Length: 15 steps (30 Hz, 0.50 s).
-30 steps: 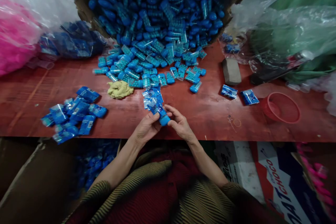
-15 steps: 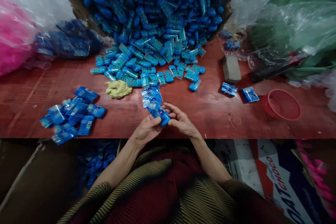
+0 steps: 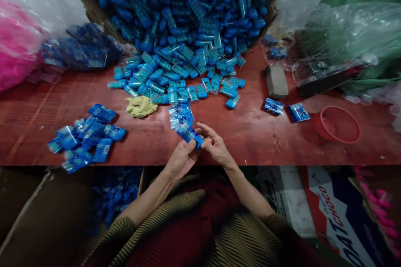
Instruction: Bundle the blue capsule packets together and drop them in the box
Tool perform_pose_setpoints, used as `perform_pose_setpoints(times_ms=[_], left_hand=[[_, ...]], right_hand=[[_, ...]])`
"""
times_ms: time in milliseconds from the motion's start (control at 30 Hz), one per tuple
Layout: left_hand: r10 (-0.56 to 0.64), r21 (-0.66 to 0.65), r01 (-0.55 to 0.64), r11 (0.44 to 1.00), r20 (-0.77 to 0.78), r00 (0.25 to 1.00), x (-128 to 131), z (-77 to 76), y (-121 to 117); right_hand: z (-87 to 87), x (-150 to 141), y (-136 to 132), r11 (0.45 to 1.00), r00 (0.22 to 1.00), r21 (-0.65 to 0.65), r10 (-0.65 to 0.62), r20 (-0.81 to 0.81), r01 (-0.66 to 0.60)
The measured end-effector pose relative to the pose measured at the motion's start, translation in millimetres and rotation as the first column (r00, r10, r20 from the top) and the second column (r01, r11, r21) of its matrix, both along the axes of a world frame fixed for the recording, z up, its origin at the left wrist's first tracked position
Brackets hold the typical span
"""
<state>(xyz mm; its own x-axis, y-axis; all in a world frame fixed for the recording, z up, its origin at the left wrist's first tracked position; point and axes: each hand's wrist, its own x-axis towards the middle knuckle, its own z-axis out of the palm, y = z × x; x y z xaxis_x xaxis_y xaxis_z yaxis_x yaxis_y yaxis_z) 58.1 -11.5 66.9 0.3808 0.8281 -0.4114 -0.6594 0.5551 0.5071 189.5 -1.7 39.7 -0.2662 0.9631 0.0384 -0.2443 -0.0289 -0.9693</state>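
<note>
My left hand point(image 3: 181, 159) has its thumb and fingers closed on a small blue-capped container point(image 3: 198, 140) near the table's front edge. My right hand point(image 3: 217, 147) pinches the same container from the right, its index finger stretched along the far side. Just beyond the fingers lies a small stack of blue printed wrappers point(image 3: 181, 113), overlapping the held piece in view. Behind the wrappers spreads a heap of clear tubes with blue caps and turquoise beads point(image 3: 175, 71). How far a wrapper covers the held container I cannot tell.
Wrapped blue packs point(image 3: 90, 131) lie in a pile at left, beside a yellow-green lump point(image 3: 141, 106). Two wrapped packs point(image 3: 298, 112), a grey block point(image 3: 276, 81) and a red plastic basket point(image 3: 336, 124) stand at right. A torn carton point(image 3: 95, 12) of tubes opens at the back.
Both hands have shifted slightly right with the blue-capped container, and the left thumb has moved nearer its rounded blue end.
</note>
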Motion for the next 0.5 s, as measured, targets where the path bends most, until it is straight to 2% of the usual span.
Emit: perform_pose_setpoints(times_ms=[133,267,400,500], left_hand=[[0.064,-0.016,-0.064,0.998,-0.028,0.998,6,4.1,0],[0.074,-0.02,-0.075,0.997,-0.04,0.996,9,7.1,-1],[0.056,-0.018,-0.056,0.998,-0.028,0.998,5,4.2,0],[0.04,0.007,-0.039,0.999,-0.025,0.999,6,3.6,0]], right_hand=[[-2.4,-5,-2,0.997,0.996,-0.008,-0.081,0.042,0.081],[-5.5,-9,-5,0.982,0.979,-0.036,-0.181,0.095,0.185],[-10.7,-9,-6,0.984,0.984,-0.064,-0.165,0.062,0.169],[-9.1,-11,-8,0.984,0.984,-0.033,-0.175,0.02,0.175]])
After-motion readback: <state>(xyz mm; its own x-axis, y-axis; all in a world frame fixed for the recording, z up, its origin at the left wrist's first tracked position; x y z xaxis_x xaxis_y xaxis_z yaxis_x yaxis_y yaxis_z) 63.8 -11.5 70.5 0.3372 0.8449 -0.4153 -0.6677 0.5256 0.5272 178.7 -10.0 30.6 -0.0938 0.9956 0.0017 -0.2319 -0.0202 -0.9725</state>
